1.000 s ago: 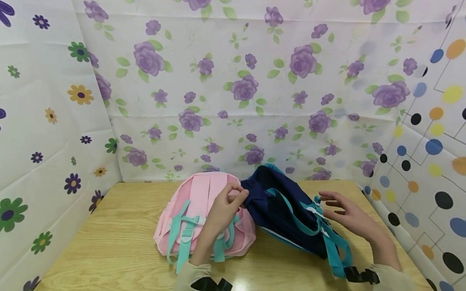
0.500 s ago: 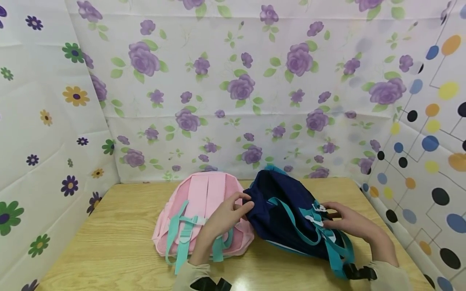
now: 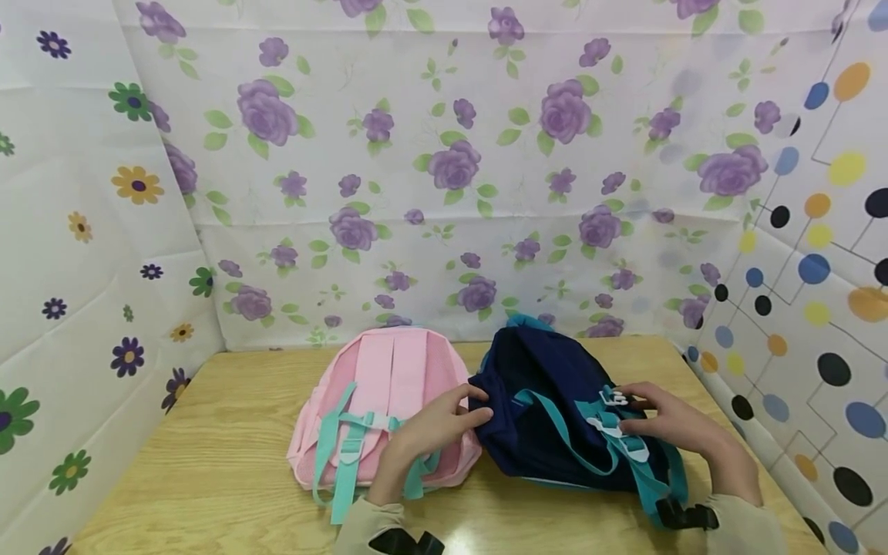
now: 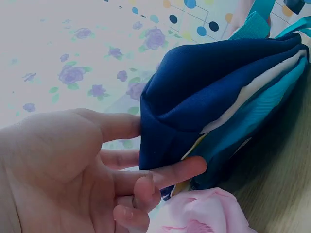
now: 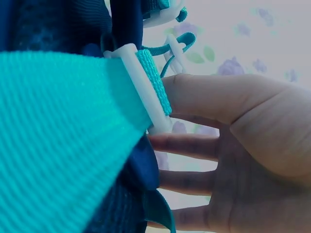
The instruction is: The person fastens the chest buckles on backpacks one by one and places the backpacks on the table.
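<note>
A navy backpack (image 3: 548,347) with teal straps and white buckles leans back on the right half of the wooden table. My left hand (image 3: 440,420) touches its left side, thumb and fingers spread. In the left wrist view, fingers of this left hand (image 4: 73,165) reach the navy cloth, one lying along it; some fingertips are hidden behind the cloth. My right hand (image 3: 669,420) is at the backpack's right side by the buckles. The right wrist view has that right hand (image 5: 228,145) with nearly straight fingers against the side, thumb beside a white buckle (image 5: 146,92).
A pink backpack (image 3: 378,362) with mint straps stands just left of the navy one, partly behind my left forearm. Wooden table (image 3: 187,455) extends to the left and front. A rose-printed cloth (image 3: 402,154) hangs behind, with patterned cloths on both sides.
The navy backpack has turned more toward me and its left part has shifted right, away from the pink one. My left hand followed it, and my right hand moved in against its side.
</note>
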Available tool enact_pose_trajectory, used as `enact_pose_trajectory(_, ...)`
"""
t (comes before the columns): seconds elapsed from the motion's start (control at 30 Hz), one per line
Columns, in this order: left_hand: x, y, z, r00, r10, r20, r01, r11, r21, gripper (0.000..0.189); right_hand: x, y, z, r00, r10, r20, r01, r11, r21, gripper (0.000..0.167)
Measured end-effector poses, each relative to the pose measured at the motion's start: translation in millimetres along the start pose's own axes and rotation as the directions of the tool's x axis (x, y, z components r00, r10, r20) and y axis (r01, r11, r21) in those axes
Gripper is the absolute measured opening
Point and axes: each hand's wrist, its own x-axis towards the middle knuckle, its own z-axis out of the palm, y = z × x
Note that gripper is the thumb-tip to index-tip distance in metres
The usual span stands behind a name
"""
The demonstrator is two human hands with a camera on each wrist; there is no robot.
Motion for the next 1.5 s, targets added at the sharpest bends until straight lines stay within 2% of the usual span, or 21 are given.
enact_pose_trajectory(0.23,0.3,3.4,9.9,0.998,-0.054,0.033,0.048,0.989,0.139,0.042,0.6,4,-3,1.0,-0.025,-0.009,0.025,0.999,-0.032,0.061)
enact_pose_trajectory(0.47,2.0,7.4,22.0,0.998,-0.059,-0.016,0.062,0.956,0.287,0.044,-2.1,8,-4,0.999,-0.032,-0.043,0.029,0.998,-0.053,0.057)
enact_pose_trajectory(0.6,3.2,9.1,32.5,0.997,-0.064,-0.054,0.08,0.911,0.405,0.044,-3.4,10,-4,0.998,-0.033,-0.059,0.03,0.998,-0.05,0.055)
enact_pose_trajectory(0.77,7.2,10.1,47.1,0.993,-0.058,-0.103,0.106,0.827,0.552,0.041,-3.6,14,-3,0.995,-0.04,-0.087,0.035,0.998,-0.058,0.054)
enact_pose_trajectory(0.87,9.6,9.8,54.6,0.99,-0.051,-0.135,0.123,0.783,0.61,0.038,-3.8,16,-3,0.994,-0.04,-0.103,0.033,0.997,-0.068,0.053)
enact_pose_trajectory(0.97,11.4,9.6,59.7,0.986,-0.048,-0.162,0.142,0.756,0.639,0.037,-3.9,18,-3,0.992,-0.037,-0.119,0.027,0.996,-0.089,0.051)
enact_pose_trajectory(1.13,13.4,8.8,63.3,0.981,-0.039,-0.192,0.158,0.736,0.658,0.036,-3.7,20,-3,0.991,-0.04,-0.131,0.026,0.993,-0.111,0.05)
enact_pose_trajectory(1.3,15.5,8.0,62.9,0.979,-0.019,-0.201,0.149,0.739,0.657,0.037,-5.5,22,-4,0.991,-0.047,-0.127,0.034,0.994,-0.104,0.049)
enact_pose_trajectory(1.5,17.1,12.9,55.8,0.972,0.09,-0.217,0.085,0.725,0.683,0.037,-7.2,20,-7,0.987,-0.063,-0.149,0.045,0.991,-0.123,0.05)
